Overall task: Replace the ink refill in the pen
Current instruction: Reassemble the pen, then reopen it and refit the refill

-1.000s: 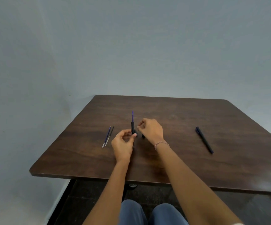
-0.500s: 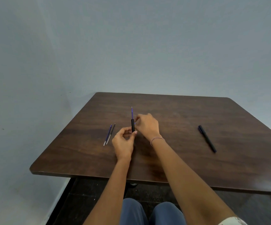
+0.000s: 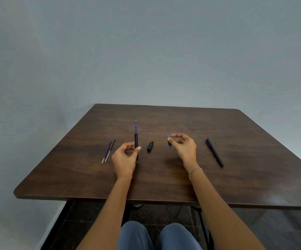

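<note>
- A person sat at a dark wooden table [image 3: 164,177], seen from a head camera looking down at two bare forearms and blue-trousered knees.
- The left hand [image 3: 125,158] pinched a black pen barrel [image 3: 136,143] between thumb and fingers, holding it upright above the table.
- A thin purple-blue ink refill [image 3: 136,127] stuck up out of the top of the barrel, its tip pointing away from the person.
- The right hand [image 3: 183,147] hovered well apart to the right, its thumb and fingertips closed on a small blue pen piece [image 3: 169,141].
- A short black cap [image 3: 150,146] lay on the table between the two hands, touching neither.
- Two loose spare refills [image 3: 108,150] lay side by side on the table just left of the left hand.
- A second, whole black pen [image 3: 214,152] lay on the table to the right of the right hand.
- A beaded bracelet [image 3: 195,170] circled the right wrist.
</note>
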Demonstrator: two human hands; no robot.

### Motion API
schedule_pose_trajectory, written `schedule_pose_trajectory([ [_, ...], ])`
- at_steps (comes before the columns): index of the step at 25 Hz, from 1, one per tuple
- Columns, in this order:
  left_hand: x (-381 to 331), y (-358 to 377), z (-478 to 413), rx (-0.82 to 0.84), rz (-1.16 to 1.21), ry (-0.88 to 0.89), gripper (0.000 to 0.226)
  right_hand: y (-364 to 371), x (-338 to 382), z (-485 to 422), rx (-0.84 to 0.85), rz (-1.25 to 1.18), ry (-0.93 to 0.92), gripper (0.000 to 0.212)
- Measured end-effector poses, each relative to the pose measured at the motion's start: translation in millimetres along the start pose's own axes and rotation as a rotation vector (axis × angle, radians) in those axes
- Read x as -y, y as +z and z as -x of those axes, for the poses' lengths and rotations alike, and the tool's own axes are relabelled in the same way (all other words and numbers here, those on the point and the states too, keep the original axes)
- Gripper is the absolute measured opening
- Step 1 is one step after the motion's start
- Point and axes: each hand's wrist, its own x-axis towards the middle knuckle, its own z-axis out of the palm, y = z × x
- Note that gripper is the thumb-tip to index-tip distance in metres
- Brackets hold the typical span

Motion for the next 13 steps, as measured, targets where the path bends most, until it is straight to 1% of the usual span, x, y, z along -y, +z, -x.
schedule_pose_trajectory([
  [2,0,-1,0,0.005,-0.006,0.007,0.025,-6,-6,3,0.016,-0.176,0.073,0.022],
  [5,-1,-1,0,0.012,-0.019,0.019,0.024,-9,-12,6,0.058,-0.306,0.058,0.025],
  [9,-4,-2,4,0.024,-0.034,0.071,0.025,-8,-11,5,0.128,-0.35,0.023,0.029],
  [11,-7,4,8,0.068,-0.088,0.131,0.027,-8,-11,4,0.136,-0.329,0.016,0.028],
  [13,-12,13,9,0.096,-0.09,0.168,0.028,-8,-11,4,0.127,-0.333,-0.005,0.025],
])
